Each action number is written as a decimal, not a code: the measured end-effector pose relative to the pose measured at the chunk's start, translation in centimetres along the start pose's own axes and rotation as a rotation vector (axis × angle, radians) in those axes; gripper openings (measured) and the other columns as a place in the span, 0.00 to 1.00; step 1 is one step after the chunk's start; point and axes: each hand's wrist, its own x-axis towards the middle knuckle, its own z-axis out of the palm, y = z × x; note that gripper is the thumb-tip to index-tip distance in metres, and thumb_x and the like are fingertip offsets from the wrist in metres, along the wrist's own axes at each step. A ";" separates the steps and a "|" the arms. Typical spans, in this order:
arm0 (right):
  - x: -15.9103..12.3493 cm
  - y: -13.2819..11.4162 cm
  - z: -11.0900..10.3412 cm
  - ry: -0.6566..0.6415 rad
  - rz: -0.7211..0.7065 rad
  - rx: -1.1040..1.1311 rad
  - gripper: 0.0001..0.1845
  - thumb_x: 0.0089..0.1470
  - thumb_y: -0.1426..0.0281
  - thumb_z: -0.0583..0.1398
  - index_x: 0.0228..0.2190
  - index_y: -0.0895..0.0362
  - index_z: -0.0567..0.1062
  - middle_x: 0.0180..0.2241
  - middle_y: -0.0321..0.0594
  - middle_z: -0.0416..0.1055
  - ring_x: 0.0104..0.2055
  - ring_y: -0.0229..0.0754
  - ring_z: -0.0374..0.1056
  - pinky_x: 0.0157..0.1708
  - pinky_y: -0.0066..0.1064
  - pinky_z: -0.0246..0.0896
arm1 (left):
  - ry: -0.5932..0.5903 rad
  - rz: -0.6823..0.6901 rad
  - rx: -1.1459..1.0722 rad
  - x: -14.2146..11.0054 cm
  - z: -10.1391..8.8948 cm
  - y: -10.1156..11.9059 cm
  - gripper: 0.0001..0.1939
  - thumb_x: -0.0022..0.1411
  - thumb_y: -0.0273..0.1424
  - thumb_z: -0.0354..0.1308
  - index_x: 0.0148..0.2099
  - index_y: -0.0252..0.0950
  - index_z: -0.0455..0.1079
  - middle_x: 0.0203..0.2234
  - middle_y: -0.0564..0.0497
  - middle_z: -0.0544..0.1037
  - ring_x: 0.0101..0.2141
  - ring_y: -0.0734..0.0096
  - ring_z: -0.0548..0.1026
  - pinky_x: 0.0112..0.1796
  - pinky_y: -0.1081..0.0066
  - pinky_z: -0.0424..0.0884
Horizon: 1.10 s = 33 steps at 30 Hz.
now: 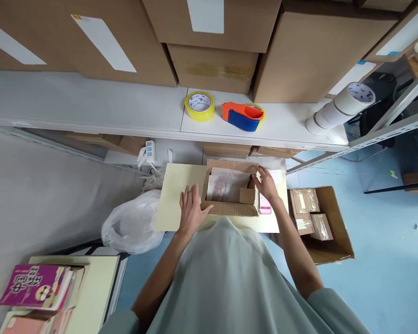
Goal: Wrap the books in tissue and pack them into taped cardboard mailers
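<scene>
An open cardboard box [230, 209] sits on the pale yellow tabletop [174, 178] before me. Inside it lies a sheet of printed paper [226, 183], with a small brown cardboard piece [246, 195] at its front right. My left hand [191, 211] is beside the box's left side, fingers apart, the thumb at the front left edge. At the far right corner, my right hand [265, 184] has the box's edge between thumb and fingers. Partly hidden by the right forearm, a phone [265, 204] with a lit pink-and-white screen lies right of the box.
On the shelf [132, 104] above are yellow-rimmed tape [199, 105], an orange-and-blue tape dispenser [242, 116], white rolls [339, 109] and large cartons [209, 69]. A plastic bag [132, 222] hangs left. A carton [341, 241] holding several small taped boxes stands right. Books [35, 286] lie lower left.
</scene>
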 end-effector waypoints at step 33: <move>-9.5 -1.7 4.1 0.055 0.368 0.278 0.26 0.69 0.54 0.57 0.62 0.49 0.77 0.48 0.46 0.85 0.50 0.57 0.83 0.46 0.46 0.80 | -0.072 -0.171 -0.254 3.0 3.0 -0.5 0.29 0.73 0.35 0.63 0.73 0.46 0.68 0.64 0.45 0.79 0.58 0.53 0.82 0.58 0.57 0.78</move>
